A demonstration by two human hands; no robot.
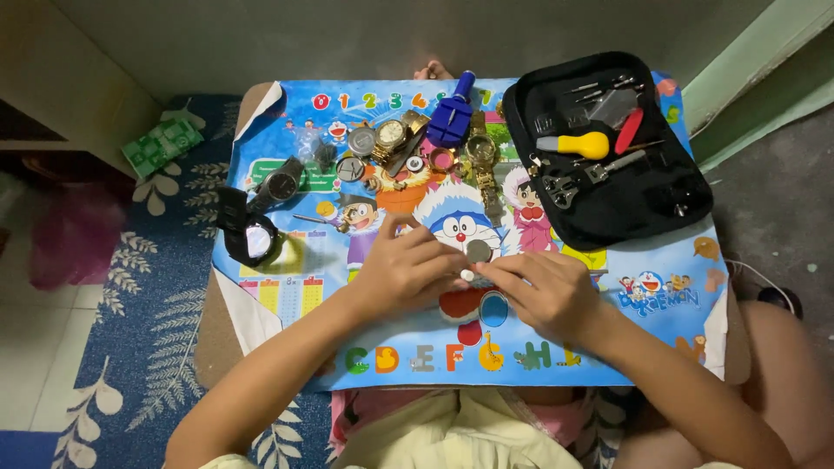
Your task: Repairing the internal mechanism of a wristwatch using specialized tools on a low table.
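Item 1, nearest: left hand [401, 271] and right hand [540, 291], meeting at the middle of a small low table [261, 330] covered with a cartoon-printed mat [660, 260]. Both hands are curled, fingertips drawn together on a small white piece [467, 275] pinched between them; what it is cannot be told at this size.

Item 2, just beyond the fingertips: round grey watch case back or movement [478, 251], lying flat on the mat and touching or all but touching the fingers.

Step in hand, by judgement: fine work on an opened watch part, the small white piece being fitted or freed. The next move would call for a steady pinch and a light touch, since so small a piece could easily slip onto the busy print.

Item 3, left of the hands: black wristwatch [252, 239] with round pale face, and a second dark watch [282, 184] beyond it.

Item 4, farther centre: gold-toned watch [391, 135], loose round case parts [360, 141], a second gold watch [480, 149] with its bracelet, and a blue strap-link remover [452, 115].

Item 5, far right: open black tool case [686, 195], holding a yellow-handled case knife [575, 144], a red-handled tool [629, 130], and metal tweezers and wrenches.

Item 6, off the table, far left: green patterned packet [161, 143] on the blue leaf-print rug [139, 347].
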